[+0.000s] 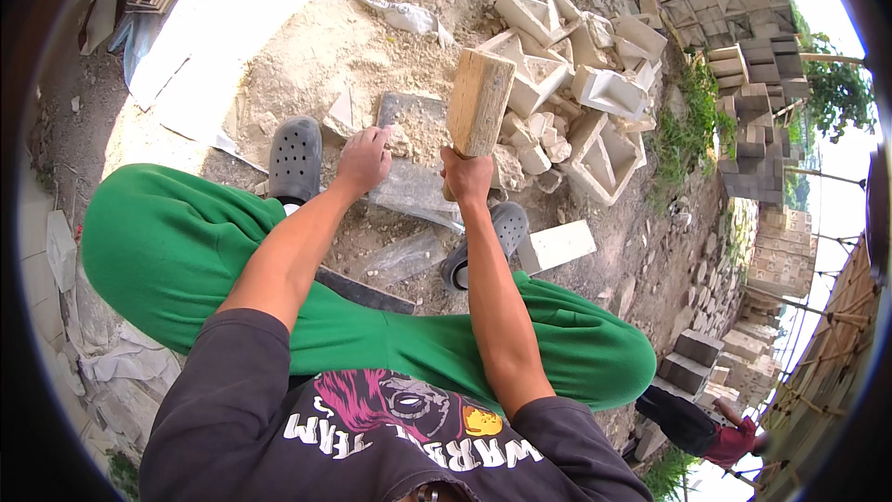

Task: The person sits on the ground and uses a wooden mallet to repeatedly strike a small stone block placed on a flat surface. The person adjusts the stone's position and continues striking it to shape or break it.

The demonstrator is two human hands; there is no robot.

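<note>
Gripping a wooden mallet (478,102), the right hand (465,174) has its fingers shut tight around the handle, head lifted above the grey slab (409,188). The left hand (364,158) rests fingers-down on a pale chunk (400,141) there. White blocks (595,102) crowd the slab's right edge.

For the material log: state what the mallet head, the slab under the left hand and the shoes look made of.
Mallet head: apparently raw wood, pale, with visible grain, unpainted; the right hand holds its handle.
Slab: probably stone or concrete, grey, matte and dusty; the left hand rests on it.
Shoes: seemingly moulded foam or rubber, dark grey, perforated.
</note>
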